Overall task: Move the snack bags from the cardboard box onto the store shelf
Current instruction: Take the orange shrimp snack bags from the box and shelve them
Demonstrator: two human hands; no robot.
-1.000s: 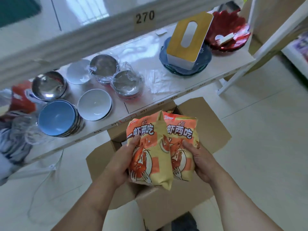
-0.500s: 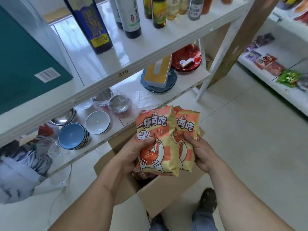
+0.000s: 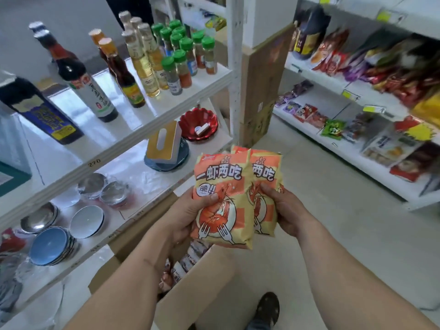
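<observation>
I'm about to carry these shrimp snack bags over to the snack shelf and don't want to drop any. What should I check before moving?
1. Left hand grips the front snack bag: ok.
2. Right hand grips the rear snack bag: ok.
3. Bags lifted out of the cardboard box: ok.
4. Floor towards the snack shelf free of obstacles: ok.
5. Free slot on that shelf: cannot tell.
6. More bags left in the box: ok, some visible.

A pale tiled floor (image 3: 333, 210) is carrying an open brown cardboard box (image 3: 190, 294); white metal shelving (image 3: 152, 129) is holding bottles and bowls.
</observation>
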